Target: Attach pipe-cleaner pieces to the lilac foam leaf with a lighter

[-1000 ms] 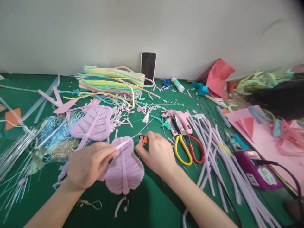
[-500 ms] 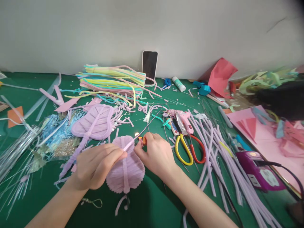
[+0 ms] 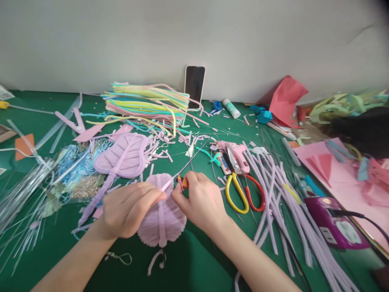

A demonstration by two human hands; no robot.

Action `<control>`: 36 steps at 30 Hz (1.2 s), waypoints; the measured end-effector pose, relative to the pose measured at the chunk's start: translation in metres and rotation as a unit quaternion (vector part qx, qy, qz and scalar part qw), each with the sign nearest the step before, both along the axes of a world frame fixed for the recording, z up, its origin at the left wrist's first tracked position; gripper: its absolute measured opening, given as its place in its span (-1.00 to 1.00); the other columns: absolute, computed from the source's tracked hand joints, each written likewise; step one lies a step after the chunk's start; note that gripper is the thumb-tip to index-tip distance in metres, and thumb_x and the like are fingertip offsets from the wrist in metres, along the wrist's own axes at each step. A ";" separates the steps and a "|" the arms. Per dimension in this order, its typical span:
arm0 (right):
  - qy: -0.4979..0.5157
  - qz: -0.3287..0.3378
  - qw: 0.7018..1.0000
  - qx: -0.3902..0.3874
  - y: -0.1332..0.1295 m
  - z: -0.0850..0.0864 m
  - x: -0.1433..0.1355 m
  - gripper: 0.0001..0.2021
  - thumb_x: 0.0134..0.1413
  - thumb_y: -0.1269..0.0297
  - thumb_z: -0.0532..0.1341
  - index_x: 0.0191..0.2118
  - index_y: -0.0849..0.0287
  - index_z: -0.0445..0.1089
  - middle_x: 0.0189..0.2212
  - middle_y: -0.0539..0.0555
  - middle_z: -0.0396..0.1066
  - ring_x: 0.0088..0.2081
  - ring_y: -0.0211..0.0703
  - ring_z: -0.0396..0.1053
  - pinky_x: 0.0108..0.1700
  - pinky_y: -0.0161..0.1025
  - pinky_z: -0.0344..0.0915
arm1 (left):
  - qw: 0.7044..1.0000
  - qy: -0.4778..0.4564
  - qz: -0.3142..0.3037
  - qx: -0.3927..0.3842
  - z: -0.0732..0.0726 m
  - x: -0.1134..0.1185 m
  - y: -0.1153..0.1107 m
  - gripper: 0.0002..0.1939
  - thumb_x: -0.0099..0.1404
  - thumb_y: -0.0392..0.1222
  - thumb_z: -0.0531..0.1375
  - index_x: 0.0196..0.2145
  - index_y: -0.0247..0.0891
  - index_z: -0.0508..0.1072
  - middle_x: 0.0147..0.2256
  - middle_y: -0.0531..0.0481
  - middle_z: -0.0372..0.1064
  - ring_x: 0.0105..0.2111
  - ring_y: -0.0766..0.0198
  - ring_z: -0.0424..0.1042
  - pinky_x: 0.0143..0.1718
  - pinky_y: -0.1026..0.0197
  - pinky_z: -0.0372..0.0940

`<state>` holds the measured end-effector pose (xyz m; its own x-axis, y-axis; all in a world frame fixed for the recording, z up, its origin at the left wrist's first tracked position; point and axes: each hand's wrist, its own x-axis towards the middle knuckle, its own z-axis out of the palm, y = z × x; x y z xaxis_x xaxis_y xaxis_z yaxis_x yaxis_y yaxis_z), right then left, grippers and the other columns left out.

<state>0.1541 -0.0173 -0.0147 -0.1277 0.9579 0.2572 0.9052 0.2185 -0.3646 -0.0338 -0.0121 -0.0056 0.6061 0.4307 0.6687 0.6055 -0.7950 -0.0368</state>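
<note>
My left hand (image 3: 132,209) pinches a thin lilac strip (image 3: 167,185) over the upper part of a round, pleated lilac piece (image 3: 173,221). My right hand (image 3: 199,198) is closed on a small orange-handled tool (image 3: 183,182) beside the strip's upper end; most of the tool is hidden by my fingers. A thin lilac stem (image 3: 190,161) slants up and right from there. Left of my hands lies a lilac leaf-shaped piece (image 3: 123,156) with a wrapped stem. A curled lilac end (image 3: 154,261) sticks out below the pleated piece.
Yellow-and-red-handled scissors (image 3: 237,194), a pink glue gun (image 3: 238,154) and lilac strips (image 3: 291,215) lie to the right, with a purple device (image 3: 336,223) beyond. Behind are bundled coloured strips (image 3: 146,103) and a leaning phone (image 3: 195,85). Clear rods (image 3: 21,198) lie at left.
The whole view has shifted slightly, so things appear a little further right. Both hands keep their holds, almost in the same pose.
</note>
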 end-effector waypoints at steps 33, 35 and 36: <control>-0.016 0.130 0.991 -0.012 0.000 0.031 0.104 -0.46 -0.04 0.66 -0.07 -0.05 0.12 0.45 -0.06 0.08 0.47 -0.01 -0.13 0.39 -0.02 -0.14 0.35 | 0.967 -0.096 0.237 -0.003 -0.011 0.002 0.008 -0.92 0.31 -0.24 0.19 -0.35 -0.24 0.44 -0.64 0.13 0.38 -0.70 0.42 0.28 -0.64 0.29 0.16; -0.016 0.048 0.997 0.060 -0.017 0.046 0.120 -0.48 -0.06 0.61 -0.06 -0.09 0.03 0.45 -0.11 0.05 0.49 -0.07 -0.12 0.43 -0.10 -0.12 0.38 | 0.960 -0.097 0.261 -0.021 -0.012 0.002 0.007 -0.88 0.34 -0.20 0.15 -0.36 -0.20 0.45 -0.68 0.14 0.31 -0.70 0.39 0.27 -0.66 0.27 0.15; -0.019 -0.004 0.997 0.073 -0.027 0.054 0.129 -0.54 -0.05 0.57 -0.03 -0.16 -0.01 0.46 -0.12 0.04 0.48 -0.09 -0.09 0.43 -0.13 -0.10 0.38 | 0.958 -0.100 0.269 -0.023 -0.012 0.002 0.007 -0.87 0.34 -0.18 0.14 -0.36 -0.18 0.45 -0.69 0.15 0.29 -0.71 0.38 0.27 -0.66 0.26 0.14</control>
<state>0.2833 -0.0442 0.0392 -0.1319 0.9119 0.3887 0.9200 0.2586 -0.2945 -0.0313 -0.0056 -0.0177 0.1506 0.6762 0.7211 0.9189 -0.3647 0.1501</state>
